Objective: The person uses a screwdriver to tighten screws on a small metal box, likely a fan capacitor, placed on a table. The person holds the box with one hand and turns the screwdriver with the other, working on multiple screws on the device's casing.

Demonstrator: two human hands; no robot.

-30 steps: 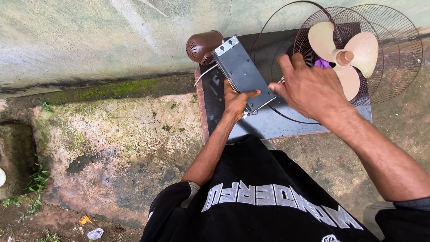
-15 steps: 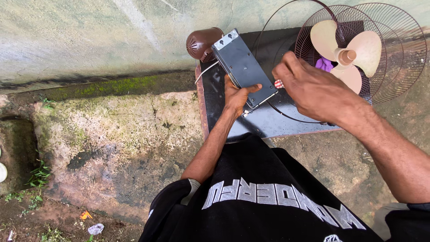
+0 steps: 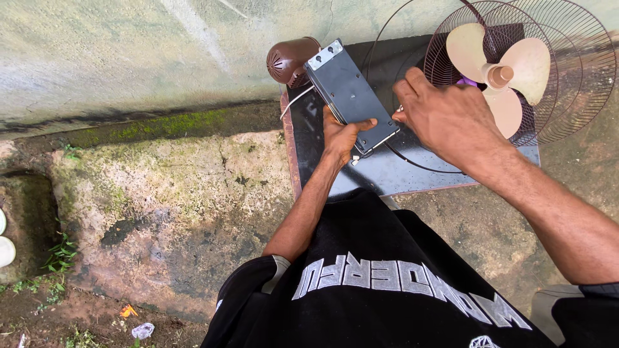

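Now the left hand (image 3: pixel 345 138) grips the dark metal box (image 3: pixel 351 96) from below, tilted over the dark board (image 3: pixel 412 171) beside the fan (image 3: pixel 509 64), while the right hand (image 3: pixel 445 119) has slid back, fingers curled at the box's end.

right hand (image 3: pixel 451 119) fingers curled out of sight, wire fan guard (image 3: pixel 554 84) cut by top edge, white objects (image 3: pixel 5 241) cropped at left
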